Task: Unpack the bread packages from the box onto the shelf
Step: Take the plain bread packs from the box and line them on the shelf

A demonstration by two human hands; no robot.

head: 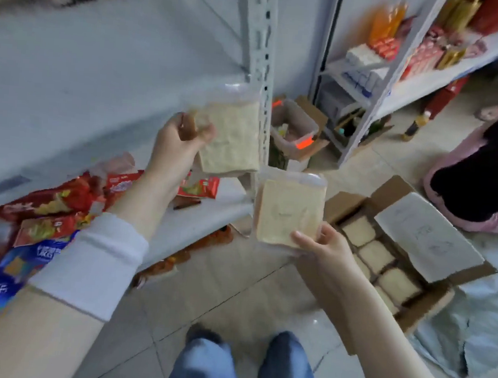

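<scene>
Illumination even, diffuse and moderately bright; source not identifiable. Shadows soft and faint on the floor tiles point(233, 292), with one small glare spot at lower centre. Motion blur throughout, heaviest at upper left. Wide-angle distortion tilts the shelf point(262, 55) posts toward the edges.

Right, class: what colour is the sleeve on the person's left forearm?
The sleeve is white, plainest in the head view.
</scene>
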